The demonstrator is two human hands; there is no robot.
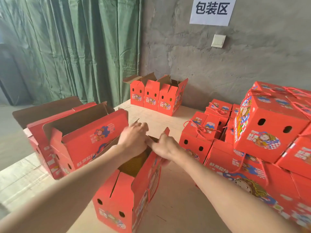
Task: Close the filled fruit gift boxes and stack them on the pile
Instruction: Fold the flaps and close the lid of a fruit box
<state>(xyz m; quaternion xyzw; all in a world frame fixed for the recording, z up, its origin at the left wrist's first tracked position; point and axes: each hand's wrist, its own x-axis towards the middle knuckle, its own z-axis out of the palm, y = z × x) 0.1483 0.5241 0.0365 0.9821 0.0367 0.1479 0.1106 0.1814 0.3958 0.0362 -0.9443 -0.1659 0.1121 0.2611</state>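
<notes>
Both hands are at the far end of the open box (124,199), which stands mid-table (176,207), nearest the person. Left hand (134,140) curls its fingers over the end flap and presses it inward, likely so the long flaps can fold over it. Right hand (165,145) grips the right side flap, thumb up along its edge, ready to swing it shut. Something yellowish-brown shows inside. The pile (269,132) of closed boxes sits just right, so it's a short carry once this one's shut.
</notes>
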